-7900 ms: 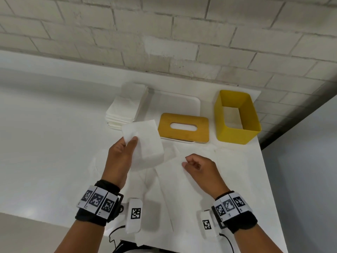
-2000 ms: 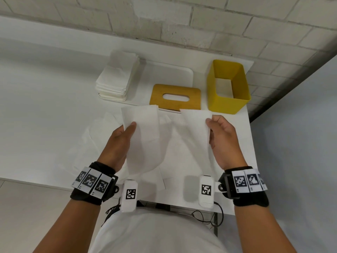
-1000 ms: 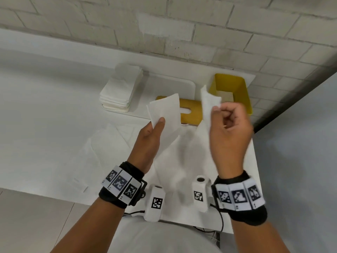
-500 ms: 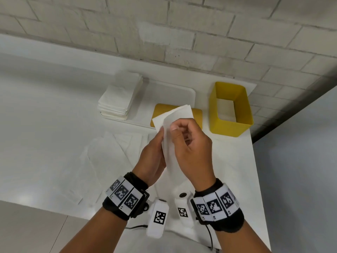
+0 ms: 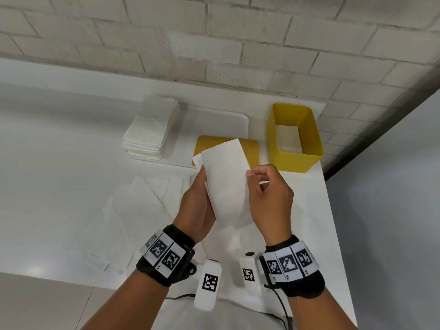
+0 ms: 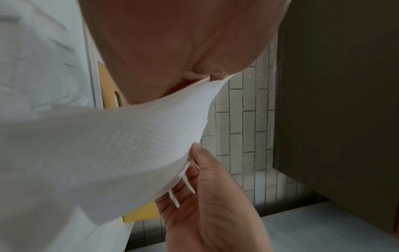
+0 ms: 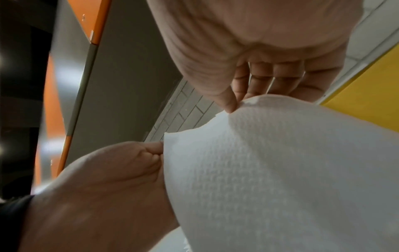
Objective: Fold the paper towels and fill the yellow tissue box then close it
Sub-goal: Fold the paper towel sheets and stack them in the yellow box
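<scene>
I hold one folded white paper towel (image 5: 226,179) upright in the air above the table, between both hands. My left hand (image 5: 198,198) grips its left edge, thumb on the near face. My right hand (image 5: 264,194) pinches its right edge between thumb and curled forefinger. In the left wrist view the towel (image 6: 103,153) bows across the picture; in the right wrist view the towel (image 7: 280,170) fills the lower right. The yellow tissue box (image 5: 295,139) stands open at the back right, with something white at its bottom. Its yellow slotted lid (image 5: 250,148) lies flat left of it, partly hidden behind the towel.
A stack of folded paper towels (image 5: 150,132) sits on a white tray (image 5: 214,122) at the back left. Unfolded white towels (image 5: 147,206) lie spread on the table under my hands. A brick wall runs behind. The table's right edge (image 5: 333,210) is close to my right hand.
My hands came together from wide apart, folding the towel in half. In the last half second the right hand slid from the towel's middle to its right edge.
</scene>
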{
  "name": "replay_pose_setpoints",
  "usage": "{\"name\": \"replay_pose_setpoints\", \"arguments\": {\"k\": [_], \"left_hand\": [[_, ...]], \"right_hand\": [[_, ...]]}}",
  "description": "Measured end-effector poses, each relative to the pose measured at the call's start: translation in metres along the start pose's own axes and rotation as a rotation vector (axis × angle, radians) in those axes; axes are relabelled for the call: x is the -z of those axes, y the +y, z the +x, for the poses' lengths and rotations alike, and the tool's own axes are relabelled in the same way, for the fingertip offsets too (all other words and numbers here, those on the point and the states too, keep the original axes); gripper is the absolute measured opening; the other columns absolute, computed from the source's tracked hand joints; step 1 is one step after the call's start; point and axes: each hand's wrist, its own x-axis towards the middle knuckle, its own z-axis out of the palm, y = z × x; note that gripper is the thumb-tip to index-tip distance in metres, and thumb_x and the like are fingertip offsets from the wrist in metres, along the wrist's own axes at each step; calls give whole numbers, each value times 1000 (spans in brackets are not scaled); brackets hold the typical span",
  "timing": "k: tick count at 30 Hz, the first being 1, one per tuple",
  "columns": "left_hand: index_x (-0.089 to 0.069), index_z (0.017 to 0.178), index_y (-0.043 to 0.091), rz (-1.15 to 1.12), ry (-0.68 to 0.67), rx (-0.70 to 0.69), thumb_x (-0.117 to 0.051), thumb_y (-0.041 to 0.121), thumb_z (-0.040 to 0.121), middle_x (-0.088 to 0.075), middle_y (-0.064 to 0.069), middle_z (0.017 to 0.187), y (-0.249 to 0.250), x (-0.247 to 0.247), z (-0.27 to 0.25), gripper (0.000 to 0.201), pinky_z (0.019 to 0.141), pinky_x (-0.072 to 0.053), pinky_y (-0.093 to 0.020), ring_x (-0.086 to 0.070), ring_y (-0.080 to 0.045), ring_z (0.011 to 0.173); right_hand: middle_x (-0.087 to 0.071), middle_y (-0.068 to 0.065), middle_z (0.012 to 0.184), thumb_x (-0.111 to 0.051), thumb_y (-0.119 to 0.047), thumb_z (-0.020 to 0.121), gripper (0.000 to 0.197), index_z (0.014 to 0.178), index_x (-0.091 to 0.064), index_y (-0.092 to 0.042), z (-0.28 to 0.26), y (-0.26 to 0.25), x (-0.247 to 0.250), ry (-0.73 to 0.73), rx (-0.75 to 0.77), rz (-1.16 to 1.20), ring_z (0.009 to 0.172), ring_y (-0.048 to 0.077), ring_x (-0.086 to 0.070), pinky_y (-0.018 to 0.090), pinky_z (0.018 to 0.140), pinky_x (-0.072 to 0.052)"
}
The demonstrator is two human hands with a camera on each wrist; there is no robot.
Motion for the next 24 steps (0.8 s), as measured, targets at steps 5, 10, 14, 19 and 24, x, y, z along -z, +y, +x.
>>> {"name": "replay_pose_setpoints", "arguments": {"k": [5, 10, 14, 19, 24], "left_hand": [[-56, 140, 22, 83, -122, -21, -41, 54, 98, -69, -6, 134, -6, -2, -11, 54, 108, -49, -46, -64, -25, 126], [-66, 117, 31, 643, 43, -150, -63, 33, 89, -75, 1, 114, -5, 8, -12, 29, 98, -56, -49, -71, -21, 107], [-65, 117, 16, 1246, -86, -231, -56, 21, 100, -71, -3, 110, 22, 19, -13, 19, 88, -54, -37, -67, -23, 99], [-69, 112, 22, 1615, -377, -301, -56, 16, 97, -74, -2, 106, 37, 17, -11, 21, 83, -51, -38, -66, -24, 97], [-64, 126, 37, 1662, -317, -266, -68, 32, 92, -68, 17, 111, 38, 22, -11, 35, 84, -47, -27, -62, -8, 101]], "right_hand": [[-66, -16, 82, -63, -25, 97, 7, 91, -66, -24, -7, 4, 3, 13, -106, 105, 83, -5, -59, 4, 67, -37], [-69, -10, 97, -69, -20, 93, 21, 109, -63, -31, -13, 8, 9, -193, -246, 313, 85, 1, -63, 20, 77, -47], [-55, -13, 139, -78, -8, 85, 72, 138, -42, -40, -2, 9, 25, -402, -94, 301, 129, 0, -50, 21, 97, -44], [-64, -16, 125, -83, -17, 82, 61, 132, -54, -38, 6, -1, 28, -658, 133, 100, 117, 0, -58, 16, 91, -45], [-71, -17, 95, -76, -20, 89, 14, 99, -69, -28, 1, 6, 23, -590, 99, 100, 89, 0, -64, 20, 78, -47]]}}
